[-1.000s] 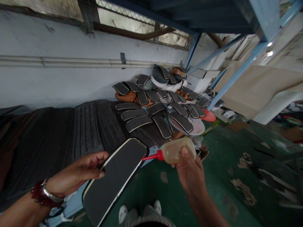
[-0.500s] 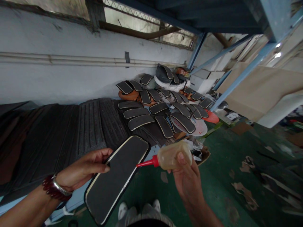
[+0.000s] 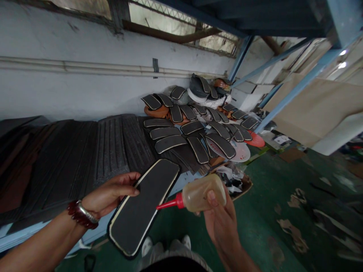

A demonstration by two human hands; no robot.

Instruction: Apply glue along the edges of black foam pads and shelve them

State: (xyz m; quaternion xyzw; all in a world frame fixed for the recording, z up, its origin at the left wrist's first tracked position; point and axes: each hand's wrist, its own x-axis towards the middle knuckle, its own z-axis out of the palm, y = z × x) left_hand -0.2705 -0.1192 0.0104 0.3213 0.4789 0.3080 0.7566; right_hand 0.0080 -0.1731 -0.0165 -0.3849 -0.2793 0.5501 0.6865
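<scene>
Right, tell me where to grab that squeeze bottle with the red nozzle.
Grip the squeeze bottle around its rounded body, from below, as the right hand does. The body is the fat part that fills the hand; the thin red nozzle tapers off and stays free.

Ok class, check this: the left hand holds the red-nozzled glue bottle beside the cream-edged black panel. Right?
Wrong hand: the head view shows the right hand holding the red-nozzled glue bottle beside the cream-edged black panel. The left hand holds that panel.
</scene>
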